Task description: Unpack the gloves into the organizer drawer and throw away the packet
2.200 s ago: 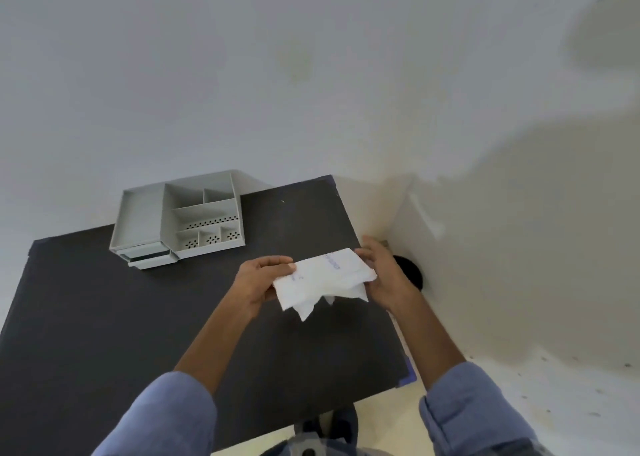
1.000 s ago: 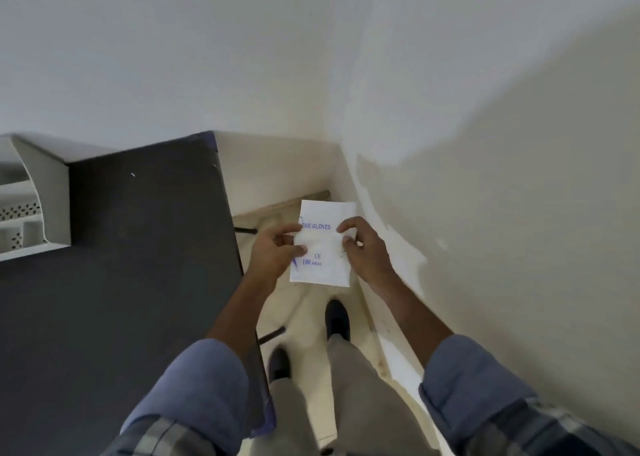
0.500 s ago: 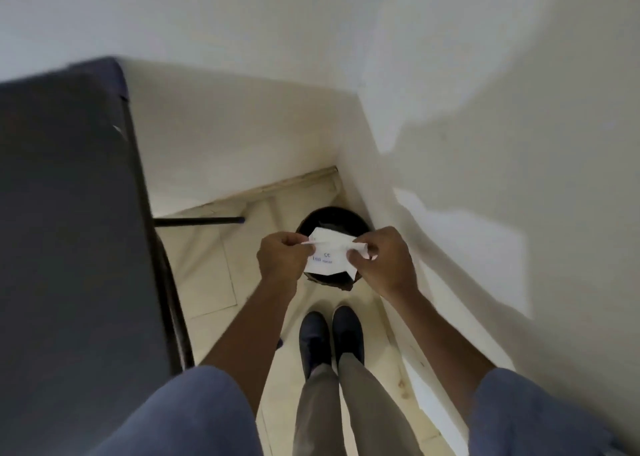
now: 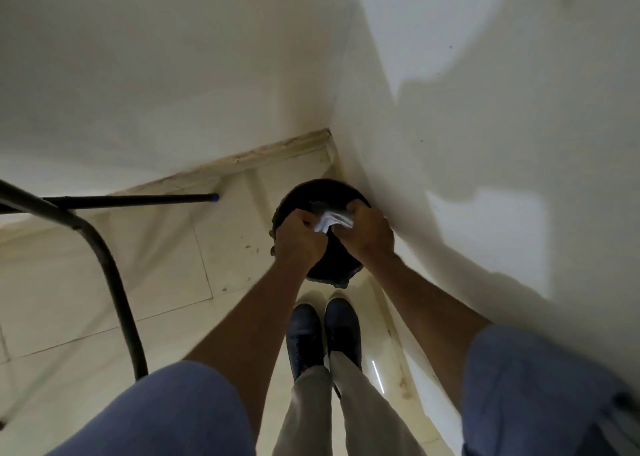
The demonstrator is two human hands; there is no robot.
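Note:
The white glove packet [image 4: 330, 220] is crumpled small between my two hands, directly over the mouth of a round black bin [image 4: 318, 192] on the floor in the room's corner. My left hand [image 4: 299, 239] pinches its left end with closed fingers. My right hand [image 4: 367, 232] is closed over its right end. Most of the packet is hidden inside my fists. The organizer drawer is out of view.
Black metal table legs [image 4: 114, 275] and a crossbar [image 4: 131, 199] stand at the left. White walls [image 4: 485, 144] meet just behind the bin, close on my right. My dark shoes [image 4: 323, 331] stand on the pale tiled floor right before the bin.
I have turned from the table to the corner and leaned over the bin. The packet, flat a second ago, is now folded and crumpled between both hands, lower over the bin.

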